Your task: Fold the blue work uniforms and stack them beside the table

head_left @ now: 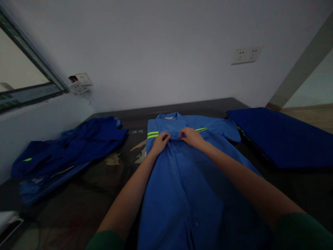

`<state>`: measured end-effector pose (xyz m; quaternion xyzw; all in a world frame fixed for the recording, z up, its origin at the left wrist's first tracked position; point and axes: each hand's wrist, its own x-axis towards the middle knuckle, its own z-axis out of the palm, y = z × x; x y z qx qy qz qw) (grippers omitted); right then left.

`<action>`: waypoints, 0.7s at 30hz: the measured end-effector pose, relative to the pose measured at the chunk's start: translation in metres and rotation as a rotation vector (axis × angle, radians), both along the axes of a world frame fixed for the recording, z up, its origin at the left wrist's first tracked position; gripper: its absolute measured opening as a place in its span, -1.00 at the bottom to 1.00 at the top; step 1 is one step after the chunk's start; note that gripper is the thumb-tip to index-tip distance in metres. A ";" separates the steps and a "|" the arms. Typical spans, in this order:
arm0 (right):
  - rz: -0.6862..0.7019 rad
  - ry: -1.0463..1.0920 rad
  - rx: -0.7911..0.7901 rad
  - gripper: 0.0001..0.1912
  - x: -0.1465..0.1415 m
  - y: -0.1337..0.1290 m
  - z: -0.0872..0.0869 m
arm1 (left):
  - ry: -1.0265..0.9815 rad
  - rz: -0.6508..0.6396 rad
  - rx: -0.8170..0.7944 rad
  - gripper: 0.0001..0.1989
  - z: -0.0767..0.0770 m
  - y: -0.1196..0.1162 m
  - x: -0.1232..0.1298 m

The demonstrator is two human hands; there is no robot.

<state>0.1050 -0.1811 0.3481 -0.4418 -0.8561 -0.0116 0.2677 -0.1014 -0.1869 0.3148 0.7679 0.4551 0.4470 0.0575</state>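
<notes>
A light blue work shirt (182,173) with yellow-green reflective strips lies front up on a dark table, its collar toward the wall and buttons down its middle. My left hand (161,141) pinches the shirt's cloth at the chest, left of the button line. Just across from it, my right hand (191,136) pinches the same cloth on the right, beside a reflective strip. A short gap separates the two hands. One sleeve stretches out to the right; the left sleeve is not plainly visible.
Dark and light blue garments (78,146) lie heaped on the table's left. A folded dark blue garment (283,135) rests at the right. The table's far edge (208,104) meets a wall with sockets (246,55). A pale object (9,222) sits at the lower left.
</notes>
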 end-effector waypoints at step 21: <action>-0.030 -0.124 0.120 -0.74 0.000 -0.018 -0.007 | -0.002 -0.025 0.014 -0.89 -0.002 0.003 0.001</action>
